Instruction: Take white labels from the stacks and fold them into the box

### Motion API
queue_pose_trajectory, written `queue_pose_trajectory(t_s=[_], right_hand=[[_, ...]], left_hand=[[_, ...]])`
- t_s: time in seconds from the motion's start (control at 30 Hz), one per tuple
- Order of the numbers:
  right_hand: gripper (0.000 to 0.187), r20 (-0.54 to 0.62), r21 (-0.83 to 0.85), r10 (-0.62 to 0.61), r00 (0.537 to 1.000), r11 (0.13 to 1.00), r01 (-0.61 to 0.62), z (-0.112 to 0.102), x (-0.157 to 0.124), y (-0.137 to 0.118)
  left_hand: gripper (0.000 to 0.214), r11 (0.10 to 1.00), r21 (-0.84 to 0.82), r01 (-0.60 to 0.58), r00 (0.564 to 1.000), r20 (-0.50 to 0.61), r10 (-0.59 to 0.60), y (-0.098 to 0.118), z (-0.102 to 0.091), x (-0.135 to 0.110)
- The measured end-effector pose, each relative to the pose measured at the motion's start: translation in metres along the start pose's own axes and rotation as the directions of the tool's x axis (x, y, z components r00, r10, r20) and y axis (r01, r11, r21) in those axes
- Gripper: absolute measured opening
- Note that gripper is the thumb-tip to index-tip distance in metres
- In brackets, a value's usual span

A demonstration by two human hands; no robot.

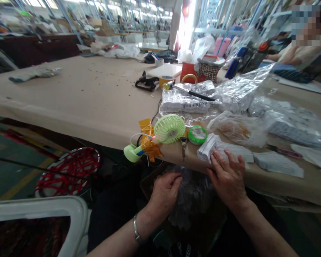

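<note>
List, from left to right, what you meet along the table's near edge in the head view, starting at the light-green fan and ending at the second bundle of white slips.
Light-green fan, thin pointed tool, green round container, first bundle of white slips, second bundle of white slips.

Cut-off white tub (79,208), blurred background (147,26)

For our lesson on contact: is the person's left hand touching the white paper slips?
No, the left hand is apart from the paper slips, which the right hand touches.
</note>
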State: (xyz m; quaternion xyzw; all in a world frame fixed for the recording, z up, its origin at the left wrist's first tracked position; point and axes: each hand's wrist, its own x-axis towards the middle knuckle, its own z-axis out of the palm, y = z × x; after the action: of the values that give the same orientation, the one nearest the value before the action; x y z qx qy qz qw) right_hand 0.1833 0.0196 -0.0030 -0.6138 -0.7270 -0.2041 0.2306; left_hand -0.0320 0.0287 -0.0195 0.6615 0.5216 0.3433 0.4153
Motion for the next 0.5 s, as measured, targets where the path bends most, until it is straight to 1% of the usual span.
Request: queue_pose_trajectory(t_s=[0.07, 0.13, 0.2, 0.23, 0.27, 0.3, 0.33, 0.37, 0.4, 0.43, 0.47, 0.5], right_hand=[[0.029, -0.035, 0.015, -0.004, 0.999, 1.000, 0.004, 0.002, -0.002, 0.001], [0.021, -0.066, 0.065, -0.012, 0.998, 0.998, 0.016, 0.001, 0.000, 0.005], [0.014, -0.099, 0.139, -0.029, 0.995, 0.989, 0.043, -0.004, 0.002, 0.011], [0.013, -0.118, 0.175, -0.040, 0.992, 0.983, 0.061, -0.006, 0.002, 0.012], [0.013, -0.136, 0.209, -0.052, 0.989, 0.975, 0.080, -0.009, 0.001, 0.013], [0.013, -0.151, 0.241, -0.068, 0.986, 0.965, 0.103, -0.012, 0.000, 0.013], [0.014, -0.160, 0.275, -0.086, 0.983, 0.953, 0.128, -0.015, -0.004, 0.012], [0.014, -0.162, 0.310, -0.110, 0.981, 0.938, 0.156, -0.019, -0.008, 0.009], [0.015, -0.161, 0.344, -0.133, 0.978, 0.921, 0.182, -0.022, -0.013, 0.006], [0.015, -0.157, 0.372, -0.156, 0.975, 0.905, 0.204, -0.025, -0.018, 0.003], [0.016, -0.151, 0.394, -0.175, 0.973, 0.892, 0.221, -0.027, -0.023, 0.000], [0.017, -0.142, 0.408, -0.191, 0.971, 0.883, 0.234, -0.029, -0.027, -0.001]], left_hand=[[0.018, 0.999, -0.041, 0.023, 0.999, 0.024, -0.022, 0.004, 0.006, -0.001], [0.018, 0.992, -0.108, 0.065, 0.996, 0.065, -0.058, 0.011, 0.012, 0.000], [0.018, 0.964, -0.215, 0.154, 0.983, 0.131, -0.128, 0.022, 0.019, 0.003], [0.018, 0.929, -0.296, 0.222, 0.968, 0.179, -0.175, 0.028, 0.023, 0.004], [0.017, 0.865, -0.397, 0.307, 0.944, 0.240, -0.226, 0.034, 0.027, 0.006], [0.017, 0.762, -0.508, 0.402, 0.910, 0.317, -0.268, 0.040, 0.032, 0.008], [0.020, 0.623, -0.607, 0.493, 0.866, 0.406, -0.290, 0.045, 0.036, 0.010], [0.025, 0.471, -0.679, 0.563, 0.826, 0.486, -0.287, 0.051, 0.041, 0.012], [0.030, 0.334, -0.721, 0.606, 0.795, 0.546, -0.265, 0.055, 0.045, 0.014], [0.033, 0.232, -0.745, 0.625, 0.779, 0.579, -0.240, 0.058, 0.049, 0.016], [0.032, 0.172, -0.760, 0.626, 0.776, 0.588, -0.226, 0.061, 0.053, 0.018], [0.028, 0.145, -0.772, 0.619, 0.780, 0.582, -0.231, 0.063, 0.057, 0.020]])
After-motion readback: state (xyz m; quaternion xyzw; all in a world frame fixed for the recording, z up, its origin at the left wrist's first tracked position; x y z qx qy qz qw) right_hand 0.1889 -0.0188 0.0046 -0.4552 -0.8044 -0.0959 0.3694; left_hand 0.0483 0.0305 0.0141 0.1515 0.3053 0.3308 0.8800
